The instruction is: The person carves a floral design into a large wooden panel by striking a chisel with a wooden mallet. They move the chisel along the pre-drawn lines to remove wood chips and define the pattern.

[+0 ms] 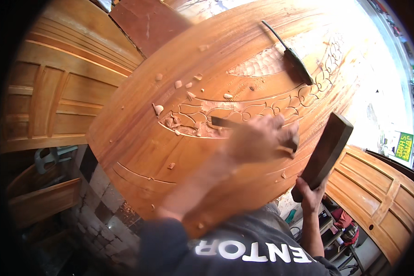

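Observation:
My left hand (pixel 255 140), smeared by motion, is closed around a chisel (pixel 221 122). Its flat blade points left over the carved leaf band, and the handle's end sticks out on the hand's right. Whether the blade touches the wood cannot be made out. My right hand (pixel 311 195) grips the lower end of a dark wooden mallet (pixel 327 149), a long block raised and tilted right of the chisel. Under both lies a large orange-brown wooden panel (pixel 138 110) with carved leaf and scroll outlines. A second carving tool with a dark handle (pixel 299 66) rests farther back on it.
Wood chips (pixel 178 84) are scattered over the panel. Panelled wooden doors stand at the left (pixel 69 92) and right (pixel 377 188). A pale plastic chair (pixel 55 156) is at the lower left. Shelves with a red cloth (pixel 347 225) sit below the right door. Bright glare washes out the far right.

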Available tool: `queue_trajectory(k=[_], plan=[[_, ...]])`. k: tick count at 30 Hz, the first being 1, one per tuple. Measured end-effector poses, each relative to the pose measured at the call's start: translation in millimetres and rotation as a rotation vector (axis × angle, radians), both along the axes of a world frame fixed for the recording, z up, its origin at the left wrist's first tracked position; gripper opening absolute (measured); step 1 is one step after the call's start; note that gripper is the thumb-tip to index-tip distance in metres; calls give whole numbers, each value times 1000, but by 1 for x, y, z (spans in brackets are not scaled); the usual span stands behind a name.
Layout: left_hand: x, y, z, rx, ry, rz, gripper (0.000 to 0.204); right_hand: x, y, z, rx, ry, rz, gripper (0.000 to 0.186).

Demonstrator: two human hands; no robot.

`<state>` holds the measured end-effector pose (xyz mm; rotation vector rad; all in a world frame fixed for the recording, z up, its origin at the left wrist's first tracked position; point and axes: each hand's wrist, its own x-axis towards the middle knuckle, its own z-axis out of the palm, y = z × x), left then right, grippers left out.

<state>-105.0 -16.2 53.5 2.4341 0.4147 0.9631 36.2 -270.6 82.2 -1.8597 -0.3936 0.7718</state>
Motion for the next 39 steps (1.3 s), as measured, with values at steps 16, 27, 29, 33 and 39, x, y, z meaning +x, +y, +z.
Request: queue_trajectory(k=[16, 27, 29, 33, 39], plan=[[-41, 15, -30, -4, -56, -286, 27, -76, -32, 26, 289, -153, -32, 63], [-52, 25, -24, -36, -203, -330, 30, -156, 43, 2, 224, 29, -10, 102], [-49, 23, -33, -77, -185, -307, 29, -154, 52, 3, 287, -48, -227, 77], [-35, 19, -33, -142, -243, -259, 28, -141, 41, -21, 303, 45, -282, 59], [-37, 22, -42, -128, -106, -255, 30, -129, 46, -27, 141, -114, -139, 91]])
